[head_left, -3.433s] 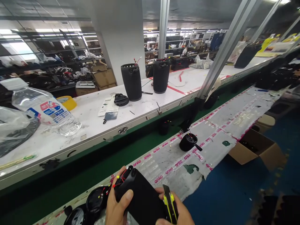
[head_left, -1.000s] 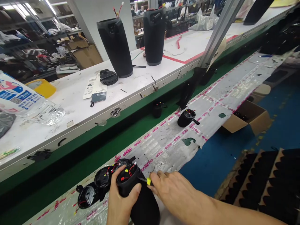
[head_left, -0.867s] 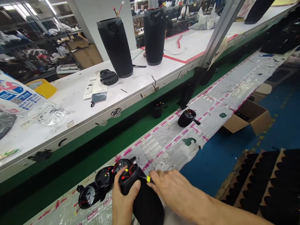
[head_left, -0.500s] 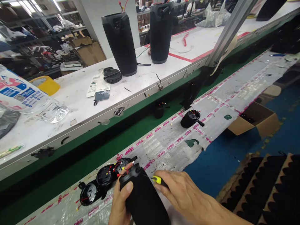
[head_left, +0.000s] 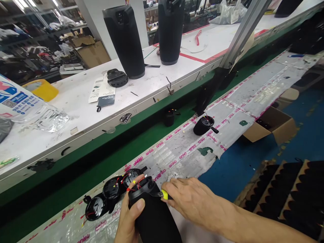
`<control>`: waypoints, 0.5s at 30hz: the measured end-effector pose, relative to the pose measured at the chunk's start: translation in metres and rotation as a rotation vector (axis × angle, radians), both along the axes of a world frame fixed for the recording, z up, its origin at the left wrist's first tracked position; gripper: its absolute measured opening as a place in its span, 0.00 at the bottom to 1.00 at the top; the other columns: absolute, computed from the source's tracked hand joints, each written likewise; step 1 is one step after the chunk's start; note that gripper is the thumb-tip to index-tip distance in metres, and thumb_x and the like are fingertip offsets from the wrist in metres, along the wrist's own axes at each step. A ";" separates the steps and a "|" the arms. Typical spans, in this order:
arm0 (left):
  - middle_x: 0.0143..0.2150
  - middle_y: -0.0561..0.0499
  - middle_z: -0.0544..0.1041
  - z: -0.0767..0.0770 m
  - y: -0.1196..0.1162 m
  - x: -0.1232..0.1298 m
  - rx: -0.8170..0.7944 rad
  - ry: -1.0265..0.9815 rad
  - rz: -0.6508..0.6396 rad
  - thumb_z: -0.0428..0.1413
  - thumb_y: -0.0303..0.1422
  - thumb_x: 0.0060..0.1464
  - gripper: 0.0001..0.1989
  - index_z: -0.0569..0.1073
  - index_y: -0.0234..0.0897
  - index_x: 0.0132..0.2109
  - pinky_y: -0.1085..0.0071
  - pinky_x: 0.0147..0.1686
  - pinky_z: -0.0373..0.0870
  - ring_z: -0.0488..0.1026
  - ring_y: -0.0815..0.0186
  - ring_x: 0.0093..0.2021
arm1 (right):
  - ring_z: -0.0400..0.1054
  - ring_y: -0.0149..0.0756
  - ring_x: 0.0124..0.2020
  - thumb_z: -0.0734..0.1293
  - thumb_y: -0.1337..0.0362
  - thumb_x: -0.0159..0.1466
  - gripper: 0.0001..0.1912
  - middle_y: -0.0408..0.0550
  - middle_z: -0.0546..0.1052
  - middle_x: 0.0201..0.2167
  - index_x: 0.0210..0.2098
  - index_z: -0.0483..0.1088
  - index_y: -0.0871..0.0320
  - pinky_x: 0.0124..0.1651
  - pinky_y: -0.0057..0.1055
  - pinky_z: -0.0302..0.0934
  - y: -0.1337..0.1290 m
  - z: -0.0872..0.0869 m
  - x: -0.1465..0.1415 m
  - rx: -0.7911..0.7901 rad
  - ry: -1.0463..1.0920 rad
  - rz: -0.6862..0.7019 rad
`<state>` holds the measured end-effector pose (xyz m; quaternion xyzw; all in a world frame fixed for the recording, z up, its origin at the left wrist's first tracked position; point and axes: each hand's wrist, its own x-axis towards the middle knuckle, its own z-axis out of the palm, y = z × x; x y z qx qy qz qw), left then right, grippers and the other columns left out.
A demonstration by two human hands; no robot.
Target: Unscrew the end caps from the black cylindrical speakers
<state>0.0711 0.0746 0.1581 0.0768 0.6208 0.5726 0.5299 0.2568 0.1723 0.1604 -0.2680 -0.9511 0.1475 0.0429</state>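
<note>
My left hand (head_left: 130, 216) grips a black fabric-covered cylindrical speaker (head_left: 158, 219) near its upper rim, thumb on the near side. Red and yellow wires stick out of the speaker's open top. In my right hand (head_left: 186, 197) is a utility knife (head_left: 165, 194), its yellow front end showing and the rest mostly covered by my fingers. The short blade touches the side of the speaker just under the plastic rim. Beside my left hand, several round black speaker parts (head_left: 96, 207) with wires lie in a row on the plastic-covered bench (head_left: 162, 165).
Two tall black speakers (head_left: 124, 44) stand on the white shelf (head_left: 83, 84), near a black cap (head_left: 117, 78), yellow tape (head_left: 42, 89) and a water bottle (head_left: 27, 104). Farther along the bench is a shorter wired cylinder (head_left: 202, 126). Trays of black parts (head_left: 280, 192) stand at lower right.
The knife and my right hand have moved slightly left, bringing the blade against the speaker beneath its rim. My left hand keeps its hold. The view has shifted a little.
</note>
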 end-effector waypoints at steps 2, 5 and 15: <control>0.52 0.44 0.82 0.002 0.001 0.000 -0.002 0.023 -0.009 0.70 0.46 0.44 0.42 0.70 0.42 0.65 0.66 0.43 0.79 0.78 0.47 0.54 | 0.74 0.41 0.32 0.66 0.57 0.73 0.09 0.41 0.75 0.34 0.46 0.63 0.53 0.32 0.39 0.60 0.004 0.003 0.000 0.029 0.005 0.023; 0.51 0.44 0.83 0.005 0.004 0.000 -0.024 0.051 -0.037 0.70 0.47 0.43 0.42 0.70 0.42 0.64 0.67 0.42 0.78 0.78 0.47 0.53 | 0.73 0.41 0.31 0.68 0.61 0.71 0.09 0.42 0.75 0.33 0.45 0.63 0.54 0.28 0.39 0.57 0.010 0.008 0.000 0.083 0.004 0.064; 0.53 0.43 0.80 0.009 0.008 -0.001 -0.068 0.378 -0.151 0.70 0.54 0.38 0.40 0.74 0.43 0.58 0.59 0.53 0.69 0.76 0.43 0.54 | 0.67 0.38 0.25 0.65 0.75 0.64 0.10 0.43 0.71 0.30 0.42 0.63 0.57 0.20 0.38 0.44 0.019 0.017 0.005 0.181 -0.131 0.225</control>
